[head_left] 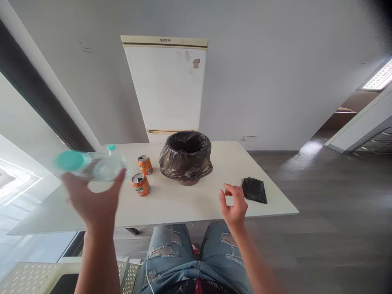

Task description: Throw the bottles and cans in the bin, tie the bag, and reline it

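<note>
My left hand (92,200) grips a clear plastic bottle (105,168) with a teal cap, held up over the table's left part and blurred by motion. Behind it a second bottle with a teal cap (111,148) stands on the table, mostly hidden. Two orange drink cans, a front can (141,185) and a rear can (145,165), stand just right of the held bottle. A bin lined with a black plastic bag (186,163) stands mid-table. My right hand (234,206) hovers at the table's front edge, fingers curled apart and holding nothing, beside a folded black plastic bag (255,190).
The white table (183,208) has its front edge close to my legs. A white fridge (168,85) stands against the grey wall behind it. A plastic chair or stool (30,273) is at lower left. Grey floor (306,196) extends to the right.
</note>
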Motion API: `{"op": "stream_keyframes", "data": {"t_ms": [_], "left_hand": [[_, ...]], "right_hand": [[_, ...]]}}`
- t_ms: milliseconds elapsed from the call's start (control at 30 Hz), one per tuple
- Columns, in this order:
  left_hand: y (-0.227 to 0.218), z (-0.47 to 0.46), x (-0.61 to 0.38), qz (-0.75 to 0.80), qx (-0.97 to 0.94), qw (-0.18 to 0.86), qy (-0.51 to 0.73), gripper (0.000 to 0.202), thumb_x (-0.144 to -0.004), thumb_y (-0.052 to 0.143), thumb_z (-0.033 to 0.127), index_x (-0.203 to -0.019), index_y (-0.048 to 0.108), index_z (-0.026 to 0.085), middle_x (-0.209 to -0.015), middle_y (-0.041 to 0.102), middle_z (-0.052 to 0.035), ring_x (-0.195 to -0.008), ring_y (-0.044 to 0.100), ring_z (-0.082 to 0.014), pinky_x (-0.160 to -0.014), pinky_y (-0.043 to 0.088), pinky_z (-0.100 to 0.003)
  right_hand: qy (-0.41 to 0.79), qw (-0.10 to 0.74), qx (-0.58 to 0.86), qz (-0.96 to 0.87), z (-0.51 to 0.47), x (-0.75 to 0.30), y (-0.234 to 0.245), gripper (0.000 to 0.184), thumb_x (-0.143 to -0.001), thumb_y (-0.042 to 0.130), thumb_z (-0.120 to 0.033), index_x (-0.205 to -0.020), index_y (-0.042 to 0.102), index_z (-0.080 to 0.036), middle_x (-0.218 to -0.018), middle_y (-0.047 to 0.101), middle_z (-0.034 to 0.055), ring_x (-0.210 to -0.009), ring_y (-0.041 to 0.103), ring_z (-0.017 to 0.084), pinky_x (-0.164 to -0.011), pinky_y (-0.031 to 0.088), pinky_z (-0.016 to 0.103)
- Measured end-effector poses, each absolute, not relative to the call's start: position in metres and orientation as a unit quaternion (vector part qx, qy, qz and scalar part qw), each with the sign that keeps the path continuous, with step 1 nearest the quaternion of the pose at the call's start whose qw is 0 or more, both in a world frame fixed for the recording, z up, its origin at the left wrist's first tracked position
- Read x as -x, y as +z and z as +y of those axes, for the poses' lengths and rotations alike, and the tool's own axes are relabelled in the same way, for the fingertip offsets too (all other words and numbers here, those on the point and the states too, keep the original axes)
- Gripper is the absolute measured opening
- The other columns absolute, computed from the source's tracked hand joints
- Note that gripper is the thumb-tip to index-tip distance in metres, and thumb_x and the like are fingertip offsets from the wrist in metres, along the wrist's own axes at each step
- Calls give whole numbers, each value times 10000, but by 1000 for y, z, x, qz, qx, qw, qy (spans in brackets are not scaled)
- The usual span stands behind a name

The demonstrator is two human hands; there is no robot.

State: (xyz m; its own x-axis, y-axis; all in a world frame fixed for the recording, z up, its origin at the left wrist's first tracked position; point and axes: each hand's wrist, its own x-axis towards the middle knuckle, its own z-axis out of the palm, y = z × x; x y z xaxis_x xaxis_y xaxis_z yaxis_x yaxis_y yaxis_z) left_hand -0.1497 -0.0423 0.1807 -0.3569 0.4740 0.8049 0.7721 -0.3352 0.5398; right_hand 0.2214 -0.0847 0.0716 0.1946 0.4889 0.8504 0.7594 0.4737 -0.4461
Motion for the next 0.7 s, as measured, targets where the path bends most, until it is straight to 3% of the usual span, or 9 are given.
{"op": "stream_keyframes", "data": {"t_ms": [33, 133, 200, 267, 400, 500, 600, 700], "left_hand": [[187, -57, 126, -543, 581, 155, -586, 759, -719, 919, 405, -1361, 567, 204, -1300, 672, -94, -1178, 648, -309, -1068, 518, -480], [189, -93, 60, -382, 785, 104, -478, 605, -837, 814, 243, -1403, 597, 234, -1293, 730, -93, -1182, 689, -281, -1030, 538, -433], [182, -107, 31, -318, 840, 49, -438, 614, -888, 750, 203, -1469, 556, 240, -1339, 725, -108, -1224, 685, -284, -981, 554, -423], [176, -112, 18, -318, 836, 9, -446, 643, -909, 735, 193, -1512, 518, 257, -1386, 704, -111, -1272, 665, -285, -985, 558, -427], [176, -109, 26, -373, 777, -9, -507, 765, -865, 832, 318, -1534, 468, 246, -1537, 577, -151, -1427, 544, -330, -1148, 482, -515], [174, -103, 39, -434, 737, -6, -518, 524, -923, 764, 307, -1395, 550, 232, -1456, 614, -142, -1368, 575, -304, -1141, 481, -504], [164, -95, 56, -493, 697, 14, -520, 279, -969, 692, 293, -1232, 619, 230, -1272, 667, -112, -1245, 626, -275, -1079, 510, -465], [150, -77, 87, -544, 640, 51, -540, 212, -968, 677, 325, -1153, 655, 225, -1177, 665, -101, -1175, 636, -274, -1041, 519, -450]], "right_hand": [[-91, 610, 470, -631, -95, -210, 89, 331, -997, 623, -301, -1319, 573, -243, -816, 590, 19, -728, 556, 205, -715, 522, 394], [-18, 634, 395, -664, -125, -182, 140, 747, -952, 696, -512, -1563, 395, -205, -925, 618, 47, -768, 590, 210, -708, 547, 404], [-26, 617, 373, -693, -140, -173, 167, 682, -932, 727, -511, -1498, 487, -216, -956, 641, 62, -758, 599, 213, -670, 540, 390], [-57, 601, 371, -706, -145, -175, 189, 453, -929, 736, -402, -1332, 612, -235, -941, 657, 56, -736, 602, 210, -651, 528, 380], [-192, 665, 398, -602, -115, -198, 238, 200, -937, 704, -322, -1125, 681, -257, -948, 654, 48, -794, 633, 221, -694, 516, 378], [-266, 703, 401, -524, -63, -213, 285, 211, -967, 669, -417, -1105, 655, -258, -1008, 639, 56, -867, 624, 225, -721, 497, 370], [-178, 561, 455, -668, -8, -215, 317, 254, -972, 642, -488, -1033, 675, -244, -883, 648, 27, -750, 584, 185, -680, 471, 330], [-94, 380, 506, -769, 36, -205, 319, 225, -956, 658, -437, -1039, 705, -233, -797, 662, 20, -780, 601, 200, -717, 461, 317]]}}
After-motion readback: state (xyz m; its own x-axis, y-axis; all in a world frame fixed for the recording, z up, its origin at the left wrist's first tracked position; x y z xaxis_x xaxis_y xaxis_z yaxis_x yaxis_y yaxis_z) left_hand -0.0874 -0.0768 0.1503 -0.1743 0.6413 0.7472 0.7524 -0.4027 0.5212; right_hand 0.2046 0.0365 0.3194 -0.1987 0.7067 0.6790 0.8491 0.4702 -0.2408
